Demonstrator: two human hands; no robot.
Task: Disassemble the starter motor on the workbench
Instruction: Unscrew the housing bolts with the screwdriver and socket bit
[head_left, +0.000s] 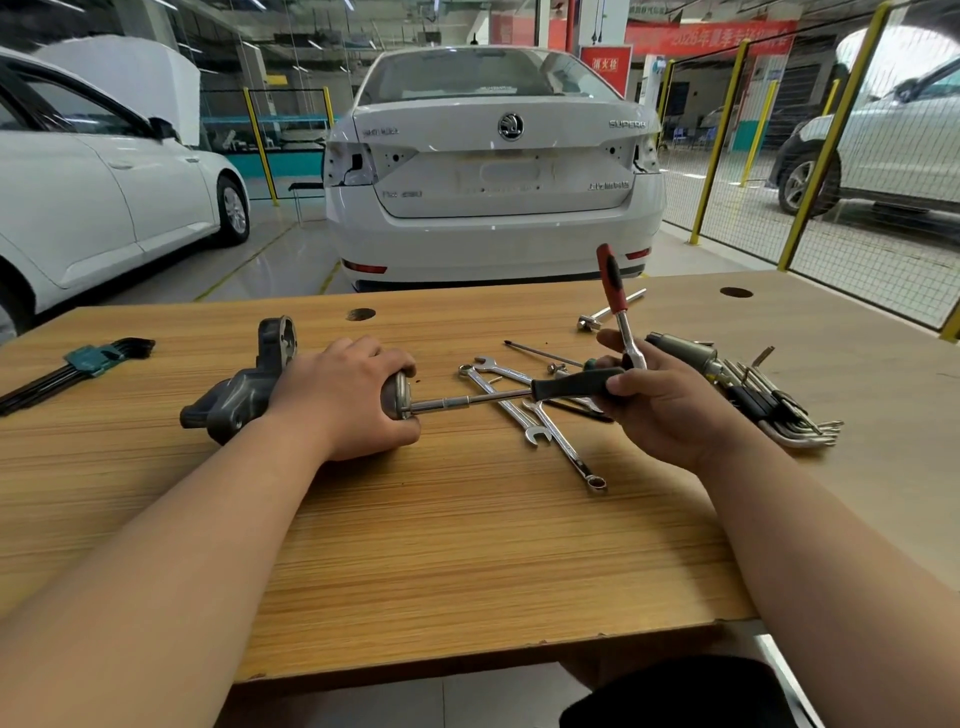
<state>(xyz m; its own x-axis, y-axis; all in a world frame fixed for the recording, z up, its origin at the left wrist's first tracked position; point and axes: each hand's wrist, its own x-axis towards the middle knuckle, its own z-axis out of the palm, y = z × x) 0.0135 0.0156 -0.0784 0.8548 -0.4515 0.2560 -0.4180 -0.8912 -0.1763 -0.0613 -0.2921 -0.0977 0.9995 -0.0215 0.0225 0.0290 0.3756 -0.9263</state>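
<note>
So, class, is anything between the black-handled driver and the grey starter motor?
Nothing visible: the black-handled steel driver in the right hand meets the end of the grey metal starter motor gripped by the left hand.

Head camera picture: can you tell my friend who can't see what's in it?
A person's left hand grips a starter motor lying on a wooden workbench, while the right hand holds a black-handled driver with its tip at the motor's end. Loose wrenches lie between the hands, and a white car is parked behind.
</note>
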